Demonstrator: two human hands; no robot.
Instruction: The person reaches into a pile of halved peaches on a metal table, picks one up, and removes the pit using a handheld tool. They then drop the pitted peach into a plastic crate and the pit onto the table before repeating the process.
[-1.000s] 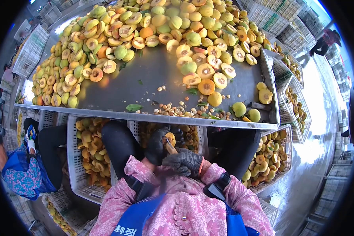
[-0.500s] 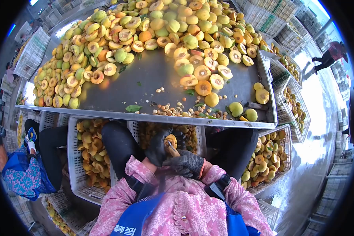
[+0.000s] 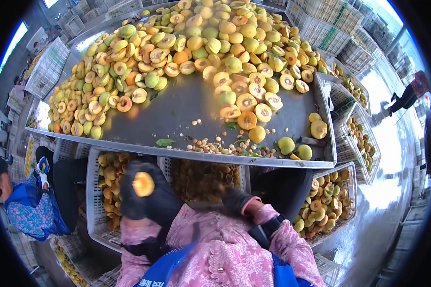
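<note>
My left hand (image 3: 146, 193), in a dark glove and blurred by motion, is over the left crate's near right side and my thigh. A yellow-orange peach half (image 3: 143, 183) shows against its fingers. My right hand (image 3: 237, 199), also gloved and smeared, is in front of the middle crate (image 3: 244, 178); its fingers and anything in them cannot be made out. Cut fruit fills the left crate (image 3: 94, 191) beside my leg. Above my knees stands a metal table (image 3: 177, 115) heaped with whole and halved peaches (image 3: 210, 45).
Loose stones (image 3: 220, 146) and leaves lie along the table's raised front edge. A crate of fruit (image 3: 323, 203) stands at my right, with more crates (image 3: 361, 136) beyond. A co-worker (image 3: 31, 205) sits at the left. Another person (image 3: 412, 93) is on the wet floor at the right.
My left hand has moved left with the peach half, away from my right hand. My right hand has shifted slightly right; the wooden-handled tool seen in it earlier is not discernible now.
</note>
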